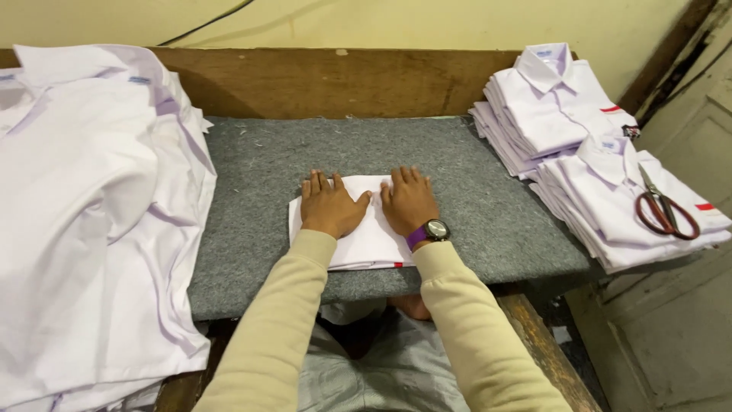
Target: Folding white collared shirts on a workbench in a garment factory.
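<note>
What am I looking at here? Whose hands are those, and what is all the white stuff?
The camera sits on a person's head and looks down, so you see that person's own two arms in cream sleeves. Both hands lie flat on a folded white shirt in the middle of a grey felt pad on a wooden table. The left hand presses the shirt's left side, and the right hand, with a purple watch on its wrist, presses the right side. Nothing is gripped; the fingers are spread open. On the left lies a loose pile of white shirts. On the right are two neat stacks of folded shirts, with red-handled scissors resting on the nearer one.
</note>
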